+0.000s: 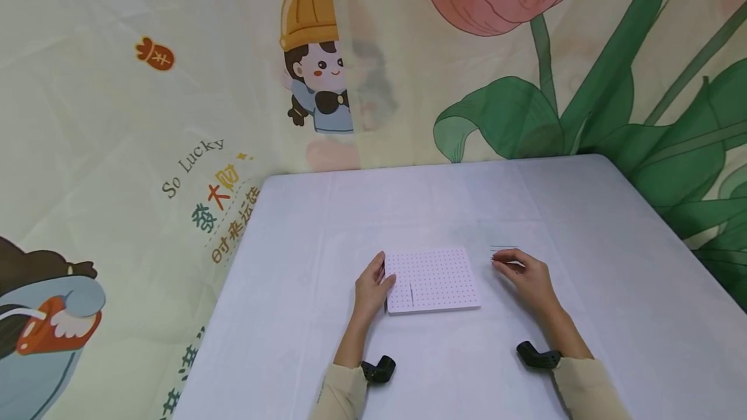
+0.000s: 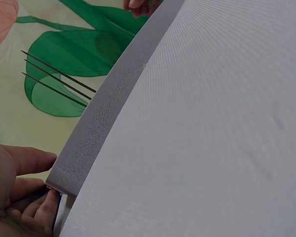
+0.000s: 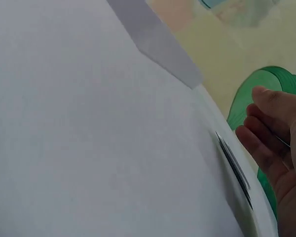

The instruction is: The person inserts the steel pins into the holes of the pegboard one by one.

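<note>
A white pegboard (image 1: pixel 443 280) with rows of small holes lies on the table. My left hand (image 1: pixel 371 288) grips its left edge, with the thumb on the top; the left wrist view shows the fingers (image 2: pixel 32 160) at the board's corner. Three thin dark rods (image 2: pixel 64 81) stand up from the board in that view. To the right of the board, my right hand (image 1: pixel 527 275) hovers by several thin rods (image 1: pixel 503 247) lying flat. The right wrist view has its fingers (image 3: pixel 259 140) loosely curled above those rods (image 3: pixel 235 170), with nothing visible between them.
A white cloth (image 1: pixel 292 316) covers the table. Behind its far edge hangs a printed backdrop (image 1: pixel 391 63) with flowers and cartoon figures. Each wrist wears a black camera, the left one (image 1: pixel 379 369) and the right one (image 1: pixel 538 356).
</note>
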The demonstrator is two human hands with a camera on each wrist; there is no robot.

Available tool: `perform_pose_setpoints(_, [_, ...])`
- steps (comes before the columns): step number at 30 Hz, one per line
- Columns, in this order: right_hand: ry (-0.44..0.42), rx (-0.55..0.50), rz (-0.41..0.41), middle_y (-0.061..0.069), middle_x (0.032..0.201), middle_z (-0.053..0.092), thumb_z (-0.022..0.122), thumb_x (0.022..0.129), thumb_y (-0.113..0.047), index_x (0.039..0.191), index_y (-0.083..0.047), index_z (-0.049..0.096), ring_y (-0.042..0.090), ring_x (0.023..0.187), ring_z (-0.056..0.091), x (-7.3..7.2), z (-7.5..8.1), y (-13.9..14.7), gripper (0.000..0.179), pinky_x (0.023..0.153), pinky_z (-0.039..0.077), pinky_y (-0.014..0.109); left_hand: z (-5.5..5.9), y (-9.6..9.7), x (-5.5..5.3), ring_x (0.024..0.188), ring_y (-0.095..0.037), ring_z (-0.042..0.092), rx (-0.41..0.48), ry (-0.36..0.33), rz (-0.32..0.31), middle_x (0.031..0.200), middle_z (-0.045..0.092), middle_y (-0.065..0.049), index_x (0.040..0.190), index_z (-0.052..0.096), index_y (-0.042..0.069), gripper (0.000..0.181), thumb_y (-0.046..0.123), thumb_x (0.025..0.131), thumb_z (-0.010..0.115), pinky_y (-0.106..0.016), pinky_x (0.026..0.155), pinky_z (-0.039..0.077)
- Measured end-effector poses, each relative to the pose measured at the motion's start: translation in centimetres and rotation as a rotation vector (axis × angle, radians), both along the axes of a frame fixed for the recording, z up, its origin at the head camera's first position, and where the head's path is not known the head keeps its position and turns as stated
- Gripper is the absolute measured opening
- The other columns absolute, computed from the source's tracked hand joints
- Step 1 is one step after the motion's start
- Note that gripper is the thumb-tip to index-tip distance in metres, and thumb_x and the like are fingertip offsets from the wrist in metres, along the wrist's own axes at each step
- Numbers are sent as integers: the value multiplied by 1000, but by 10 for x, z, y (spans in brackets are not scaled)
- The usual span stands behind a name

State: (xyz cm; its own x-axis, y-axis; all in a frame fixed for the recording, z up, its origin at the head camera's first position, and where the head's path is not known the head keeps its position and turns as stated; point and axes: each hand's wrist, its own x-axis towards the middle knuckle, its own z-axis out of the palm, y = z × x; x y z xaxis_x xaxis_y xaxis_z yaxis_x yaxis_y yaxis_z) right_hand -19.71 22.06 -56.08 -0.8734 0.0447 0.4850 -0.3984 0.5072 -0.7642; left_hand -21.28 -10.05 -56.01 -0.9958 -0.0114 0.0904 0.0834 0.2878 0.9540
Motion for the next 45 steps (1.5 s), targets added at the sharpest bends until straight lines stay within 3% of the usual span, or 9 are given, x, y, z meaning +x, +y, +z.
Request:
perform_pose_setpoints(7, [-25, 131, -145, 9, 92, 67, 73, 79, -8, 93, -4, 68, 1, 83, 57, 5, -7, 31, 16, 71, 43, -1, 1, -1, -1, 129, -23, 36, 3, -14, 5, 143, 37, -12, 136, 41, -1, 57, -1, 83, 63, -23, 102, 36])
perform_pose_setpoints(16, [12, 240, -146, 5, 86, 66, 75, 73, 0, 86, -5, 71, 10, 80, 59, 8, -11, 34, 14, 67, 42, -2, 0, 1, 1, 129, -23, 37, 5, -26, 5, 143, 37, -12, 136, 41, 0, 58, -1, 83, 63, -23, 103, 36])
perform_pose_setpoints(28, [-6, 272, -160, 3, 83, 63, 75, 74, -3, 85, -5, 72, 16, 77, 58, 6, -15, 32, 12, 63, 44, 8, -3, 1, 0, 129, -22, 36, 0, -19, 5, 143, 37, -11, 136, 41, 0, 57, -1, 83, 63, -22, 103, 35])
perform_pose_setpoints(38, [20, 270, -180, 5, 79, 62, 76, 71, 1, 79, -3, 71, 17, 71, 56, 3, -15, 28, 10, 57, 41, 8, -3, 1, -1, 130, -22, 36, -13, -29, 13, 143, 37, -10, 136, 41, 1, 57, 1, 83, 63, -24, 103, 36])
perform_pose_setpoints(45, [9, 307, -160, 5, 80, 61, 74, 73, 2, 77, -3, 69, 19, 75, 56, 3, -15, 28, 8, 61, 44, 18, -3, 2, -2, 130, -18, 35, -20, -51, 20, 144, 37, -7, 137, 41, 5, 58, 2, 84, 63, -22, 103, 35])
